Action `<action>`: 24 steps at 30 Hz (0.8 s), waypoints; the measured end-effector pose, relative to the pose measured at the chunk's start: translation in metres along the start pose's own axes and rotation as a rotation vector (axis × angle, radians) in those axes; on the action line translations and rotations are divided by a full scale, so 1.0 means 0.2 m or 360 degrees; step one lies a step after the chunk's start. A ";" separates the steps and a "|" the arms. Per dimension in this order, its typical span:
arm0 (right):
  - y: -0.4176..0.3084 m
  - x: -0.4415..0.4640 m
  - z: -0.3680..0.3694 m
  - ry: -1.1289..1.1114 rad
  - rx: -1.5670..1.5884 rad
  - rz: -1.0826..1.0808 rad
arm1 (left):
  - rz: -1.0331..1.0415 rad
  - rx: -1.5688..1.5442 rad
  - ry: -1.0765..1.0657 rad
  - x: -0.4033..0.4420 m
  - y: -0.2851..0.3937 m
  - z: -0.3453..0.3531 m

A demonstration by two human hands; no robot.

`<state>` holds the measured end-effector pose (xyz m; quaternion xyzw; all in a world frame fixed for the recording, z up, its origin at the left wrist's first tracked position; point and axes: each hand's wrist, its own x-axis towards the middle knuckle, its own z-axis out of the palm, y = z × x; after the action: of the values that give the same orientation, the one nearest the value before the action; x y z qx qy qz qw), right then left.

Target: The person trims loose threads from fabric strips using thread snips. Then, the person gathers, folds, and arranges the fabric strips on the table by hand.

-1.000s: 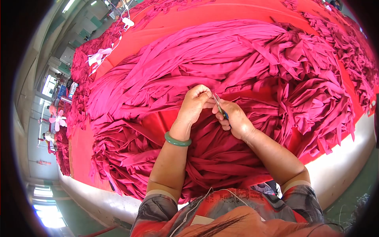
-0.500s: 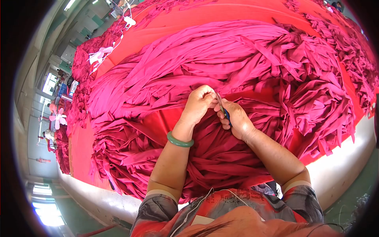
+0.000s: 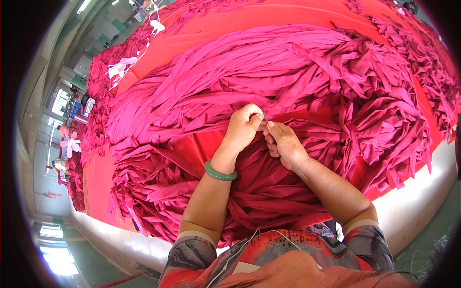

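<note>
A broad tabletop (image 3: pixel 403 206) shows its pale, shiny surface at the lower right, the rest lying under a red cloth (image 3: pixel 288 14). On that cloth sprawls a great heap of crimson fabric strips (image 3: pixel 211 86), long and tangled, swept in curves around the hands, with the red cloth showing through in gaps. The person's patterned shirt (image 3: pixel 192 254), grey and red, fills the bottom edge, a thin white cable (image 3: pixel 225 265) running down it. Toward the far left, a pink-and-white fan (image 3: pixel 70 144) stands beyond the cloth's edge.

The left hand (image 3: pixel 244 126) and right hand (image 3: pixel 289 145) meet over the middle of the heap, almost touching. The left hand's thumb and forefinger are pinched together; whether anything sits between them cannot be told. The right hand's fingers are curled round small scissors, mostly hidden in the grip. A green bangle (image 3: pixel 220 171) circles the left wrist. Of the scissors (image 3: pixel 274 142), just a bit of blue handle and a thin dark tip show, between the hands.
</note>
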<state>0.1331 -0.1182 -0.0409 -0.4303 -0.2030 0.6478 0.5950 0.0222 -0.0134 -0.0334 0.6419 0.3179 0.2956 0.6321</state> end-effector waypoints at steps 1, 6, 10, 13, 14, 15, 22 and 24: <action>0.00 0.00 0.00 0.0009 -0.0003 -0.0006 | -0.0001 0.0000 -0.0005 0.00 0.00 0.00; -0.02 0.01 -0.02 0.0043 0.0141 0.0068 | -0.0039 -0.0029 -0.0027 0.01 0.00 0.00; -0.10 -0.03 -0.04 0.0268 0.0000 -0.0692 | -0.0115 -0.0096 0.0010 -0.01 0.05 0.01; -0.09 0.05 -0.09 0.0541 -0.0537 -0.0731 | -0.0076 -0.0036 -0.0018 0.01 0.03 -0.02; -0.06 0.07 -0.11 0.0564 -0.0650 -0.0724 | -0.0093 -0.0021 -0.0032 0.01 0.03 -0.02; -0.05 0.09 -0.12 0.0586 -0.0763 -0.0715 | -0.0110 -0.0006 -0.0044 0.01 0.04 -0.02; -0.02 0.10 -0.13 0.0363 -0.1021 -0.0504 | -0.0119 0.0051 -0.0019 0.01 0.04 -0.04; -0.02 0.09 -0.13 0.0332 -0.1028 -0.0451 | -0.0148 0.0065 -0.0005 0.00 0.07 -0.06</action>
<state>0.1584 -0.1066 -0.0574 -0.6273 -0.3930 0.4141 0.5297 0.0132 -0.0047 -0.0201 0.6397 0.3523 0.2583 0.6324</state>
